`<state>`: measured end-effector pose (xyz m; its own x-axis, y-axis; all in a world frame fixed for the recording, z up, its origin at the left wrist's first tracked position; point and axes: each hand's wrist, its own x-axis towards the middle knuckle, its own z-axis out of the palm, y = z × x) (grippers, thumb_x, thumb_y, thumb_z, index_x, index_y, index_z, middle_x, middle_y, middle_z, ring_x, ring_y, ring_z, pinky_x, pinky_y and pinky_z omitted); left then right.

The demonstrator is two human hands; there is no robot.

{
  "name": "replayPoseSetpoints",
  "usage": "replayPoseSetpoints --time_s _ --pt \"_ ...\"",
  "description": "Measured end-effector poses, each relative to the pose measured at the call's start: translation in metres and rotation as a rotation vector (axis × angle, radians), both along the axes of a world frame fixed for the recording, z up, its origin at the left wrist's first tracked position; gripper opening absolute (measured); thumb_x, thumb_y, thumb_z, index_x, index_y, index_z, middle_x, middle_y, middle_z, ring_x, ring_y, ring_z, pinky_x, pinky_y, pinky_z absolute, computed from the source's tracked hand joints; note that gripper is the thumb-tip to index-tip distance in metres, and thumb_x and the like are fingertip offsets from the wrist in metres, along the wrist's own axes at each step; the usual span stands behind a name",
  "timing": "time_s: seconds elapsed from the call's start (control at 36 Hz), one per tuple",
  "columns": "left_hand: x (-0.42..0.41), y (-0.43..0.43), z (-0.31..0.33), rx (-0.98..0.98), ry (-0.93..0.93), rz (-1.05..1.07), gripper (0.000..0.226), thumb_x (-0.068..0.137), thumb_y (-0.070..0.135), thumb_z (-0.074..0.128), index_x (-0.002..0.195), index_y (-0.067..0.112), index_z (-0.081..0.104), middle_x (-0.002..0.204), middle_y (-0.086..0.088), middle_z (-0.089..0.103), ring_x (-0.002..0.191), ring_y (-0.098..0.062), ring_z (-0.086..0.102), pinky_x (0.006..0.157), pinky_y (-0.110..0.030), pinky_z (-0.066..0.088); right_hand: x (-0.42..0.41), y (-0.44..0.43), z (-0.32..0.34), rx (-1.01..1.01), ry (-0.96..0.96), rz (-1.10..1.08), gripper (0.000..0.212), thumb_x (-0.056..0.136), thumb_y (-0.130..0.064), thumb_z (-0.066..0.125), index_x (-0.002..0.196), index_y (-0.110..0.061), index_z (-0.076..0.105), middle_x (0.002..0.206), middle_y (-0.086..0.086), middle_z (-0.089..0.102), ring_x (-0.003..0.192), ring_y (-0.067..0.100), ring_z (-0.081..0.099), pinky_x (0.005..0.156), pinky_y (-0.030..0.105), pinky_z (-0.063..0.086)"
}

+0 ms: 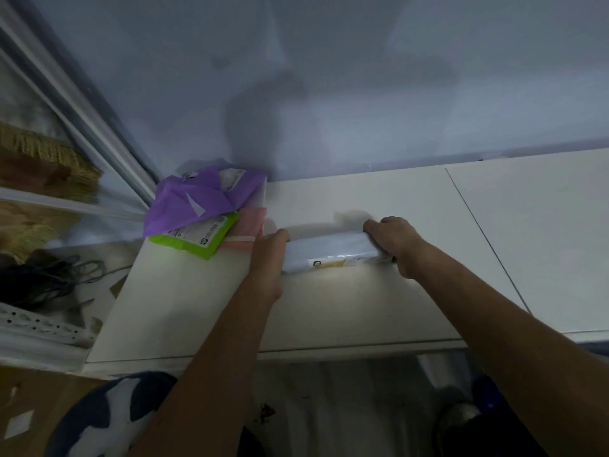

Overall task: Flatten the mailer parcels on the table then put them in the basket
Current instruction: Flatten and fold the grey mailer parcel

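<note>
Off to the left of the left hand [267, 258], a crumpled purple mailer [197, 199] lay heaped over a green mailer [201, 240], with a pink mailer [252, 225] just beside the fingers. That hand curled round the left end of a white mailer [329, 250] lying on the table [362, 308]. The right hand [397, 247] gripped the other end, fingers bent over its top. The white mailer stretched between both hands, its label on the near side.
</note>
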<state>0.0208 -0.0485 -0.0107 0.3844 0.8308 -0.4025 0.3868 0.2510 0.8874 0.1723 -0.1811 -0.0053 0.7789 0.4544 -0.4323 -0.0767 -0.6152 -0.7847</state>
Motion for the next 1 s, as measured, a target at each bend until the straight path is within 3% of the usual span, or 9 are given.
replayPoseSetpoints --time_s 0.11,0.19,0.28,0.47,0.64,0.69,0.78,0.89,1.0 --pt "-0.005 0.000 -0.004 0.005 -0.057 0.028 0.009 0.065 0.025 0.055 0.065 0.016 0.056 0.077 -0.007 0.057 0.076 -0.022 0.053 0.066 -0.033 0.037 0.001 -0.002 -0.002 0.050 0.059 0.008 0.012 0.079 -0.018 0.062 0.078 -0.008 0.057 0.078 0.009 0.056 0.068 0.023 0.053 0.055 0.027 0.038" --pt "-0.007 -0.001 -0.009 0.063 -0.124 0.011 0.021 0.081 0.005 0.055 0.092 0.020 0.066 0.096 0.003 0.061 0.086 -0.016 0.054 0.065 -0.020 0.041 0.001 -0.002 -0.008 0.047 0.030 0.036 0.051 0.081 -0.023 0.063 0.129 -0.009 0.054 0.121 0.010 0.059 0.104 0.026 0.059 0.074 0.029 0.046" --pt "-0.011 -0.001 -0.018 0.175 -0.115 0.009 0.041 0.083 0.000 0.058 0.121 0.013 0.061 0.118 0.001 0.057 0.103 -0.013 0.055 0.073 -0.014 0.041 0.000 -0.002 -0.014 0.023 -0.063 0.061 0.062 0.083 -0.027 0.059 0.142 -0.013 0.043 0.138 0.010 0.048 0.114 0.027 0.055 0.087 0.033 0.049" --pt "-0.015 -0.006 -0.038 0.511 0.023 -0.056 0.033 0.088 0.001 0.056 0.120 0.008 0.062 0.129 -0.006 0.059 0.118 -0.021 0.054 0.100 -0.019 0.035 -0.015 0.000 -0.031 -0.120 -0.410 0.130 0.040 0.095 -0.031 0.046 0.123 -0.004 0.057 0.129 0.014 0.043 0.117 0.032 0.047 0.099 0.033 0.036" --pt "-0.017 -0.017 -0.054 0.985 0.170 -0.155 0.029 0.091 0.010 0.039 0.100 -0.002 0.064 0.104 -0.016 0.062 0.104 -0.033 0.058 0.096 -0.030 0.040 -0.022 -0.007 -0.068 -0.345 -0.913 0.396 0.020 0.090 -0.016 0.043 0.089 -0.003 0.058 0.087 0.016 0.062 0.085 0.036 0.046 0.065 0.038 0.035" --pt "-0.019 -0.016 -0.062 1.150 0.302 -0.226 0.032 0.098 0.012 0.036 0.098 -0.002 0.065 0.100 -0.017 0.063 0.101 -0.036 0.058 0.098 -0.042 0.044 -0.025 -0.008 -0.071 -0.380 -0.922 0.339 0.035 0.095 -0.027 0.028 0.093 -0.009 0.058 0.095 0.014 0.057 0.088 0.031 0.044 0.066 0.035 0.029" --pt "-0.015 -0.025 -0.054 1.253 0.498 -0.267 0.037 0.101 0.024 0.036 0.100 0.006 0.068 0.109 -0.014 0.066 0.114 -0.039 0.056 0.102 -0.048 0.038 -0.026 -0.006 -0.068 -0.232 -0.913 0.150 0.035 0.094 -0.030 0.039 0.087 -0.005 0.063 0.093 0.019 0.053 0.080 0.035 0.048 0.063 0.036 0.040" --pt "0.004 -0.047 -0.030 1.418 0.454 -0.418 0.035 0.099 0.032 0.044 0.114 0.011 0.068 0.127 -0.010 0.062 0.131 -0.033 0.046 0.109 -0.054 0.031 -0.029 -0.003 -0.068 -0.181 -0.910 0.126 0.043 0.089 -0.031 0.035 0.081 -0.002 0.065 0.088 0.021 0.053 0.076 0.038 0.050 0.063 0.040 0.044" --pt "0.038 -0.074 -0.034 1.327 0.431 -0.802 0.047 0.094 0.029 0.041 0.134 0.006 0.049 0.141 -0.012 0.051 0.138 -0.028 0.037 0.119 -0.044 0.015 -0.024 -0.006 -0.074 -0.343 -0.875 0.297 0.030 0.090 -0.027 0.041 0.105 -0.010 0.061 0.109 0.014 0.053 0.093 0.034 0.046 0.078 0.037 0.041"
